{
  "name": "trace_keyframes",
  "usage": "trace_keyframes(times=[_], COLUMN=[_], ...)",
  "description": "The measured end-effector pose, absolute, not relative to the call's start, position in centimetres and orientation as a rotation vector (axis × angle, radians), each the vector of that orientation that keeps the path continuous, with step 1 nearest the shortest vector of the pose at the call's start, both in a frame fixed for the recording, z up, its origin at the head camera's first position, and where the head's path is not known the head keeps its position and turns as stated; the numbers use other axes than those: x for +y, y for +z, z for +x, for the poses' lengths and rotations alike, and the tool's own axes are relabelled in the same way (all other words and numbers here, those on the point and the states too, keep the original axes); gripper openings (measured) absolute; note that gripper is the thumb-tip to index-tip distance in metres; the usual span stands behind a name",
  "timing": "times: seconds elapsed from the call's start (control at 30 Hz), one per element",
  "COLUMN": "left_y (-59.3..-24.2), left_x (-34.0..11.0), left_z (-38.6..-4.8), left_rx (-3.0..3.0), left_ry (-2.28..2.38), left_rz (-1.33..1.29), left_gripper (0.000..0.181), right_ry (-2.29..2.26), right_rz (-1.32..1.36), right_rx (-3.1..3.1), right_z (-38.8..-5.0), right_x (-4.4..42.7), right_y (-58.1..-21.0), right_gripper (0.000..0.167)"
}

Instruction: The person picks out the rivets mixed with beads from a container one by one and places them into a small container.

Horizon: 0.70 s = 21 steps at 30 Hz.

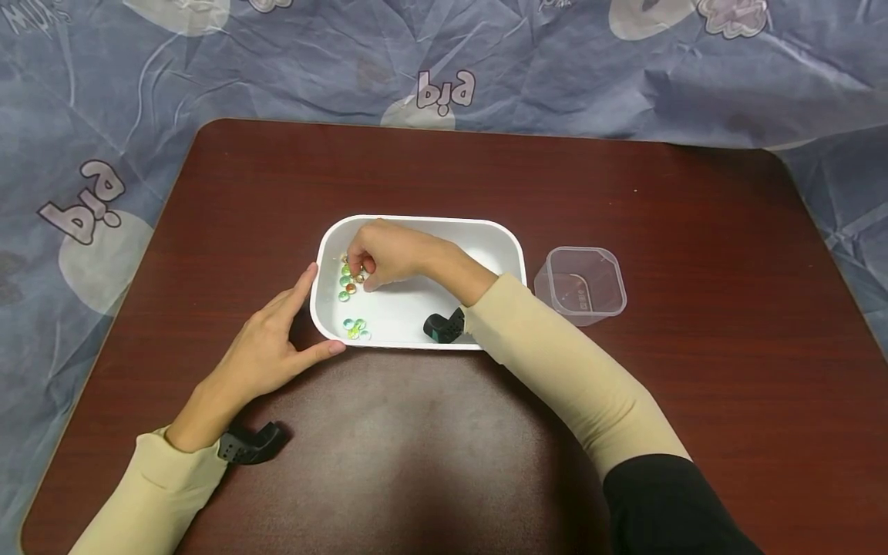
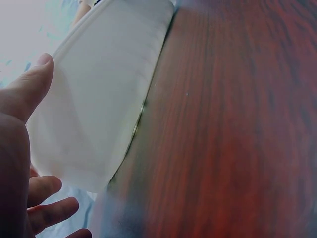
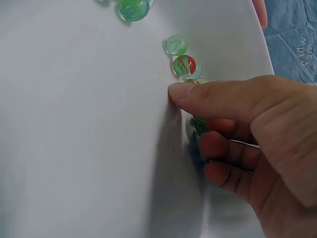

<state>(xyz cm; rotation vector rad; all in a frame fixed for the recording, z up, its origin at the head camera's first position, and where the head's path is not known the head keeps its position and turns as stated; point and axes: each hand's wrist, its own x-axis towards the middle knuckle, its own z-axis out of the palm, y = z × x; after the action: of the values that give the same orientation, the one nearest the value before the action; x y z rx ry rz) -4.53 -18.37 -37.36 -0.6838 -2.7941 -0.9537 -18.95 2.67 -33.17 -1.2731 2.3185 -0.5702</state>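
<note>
Several glass marbles [image 1: 345, 281], clear with green, red and yellow swirls, lie along the left end of a white tray [image 1: 416, 333]. Reaching into the tray, my right hand [image 1: 391, 250] has its fingers and thumb curled around marbles there. In the right wrist view the thumb hides part of the grip; a green-and-red marble [image 3: 184, 65] shows just beyond it. A smaller cluster of marbles [image 1: 356, 330] sits at the near left corner. My left hand [image 1: 267, 347] rests against the tray's left end with spread fingers, the thumb at the near rim.
To the right of the tray stands a clear plastic container [image 1: 581, 285], partly beside my right forearm. The brown table [image 1: 728, 308] is backed by a blue printed cloth [image 1: 333, 62]. Black wrist devices are worn at both cuffs; the right one [image 1: 444, 327] hangs over the tray.
</note>
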Motion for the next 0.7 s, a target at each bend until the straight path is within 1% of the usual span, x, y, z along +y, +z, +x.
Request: trace_keyframes(times=[0.17, 0.7], left_y=[-37.48, -37.28], left_x=[-18.41, -18.33], left_z=[-4.52, -4.52], left_rx=[-2.779, -2.799], left_ry=[-0.957, -0.963], left_rz=[-0.690, -0.675], left_gripper=[0.100, 0.101], right_ry=[-0.564, -0.570], right_rz=[-1.262, -1.234], right_rx=[2.318, 2.312], right_z=[-18.86, -18.96], right_x=[2.53, 2.78], right_y=[-33.21, -32.95], right_gripper=[0.006, 0.004])
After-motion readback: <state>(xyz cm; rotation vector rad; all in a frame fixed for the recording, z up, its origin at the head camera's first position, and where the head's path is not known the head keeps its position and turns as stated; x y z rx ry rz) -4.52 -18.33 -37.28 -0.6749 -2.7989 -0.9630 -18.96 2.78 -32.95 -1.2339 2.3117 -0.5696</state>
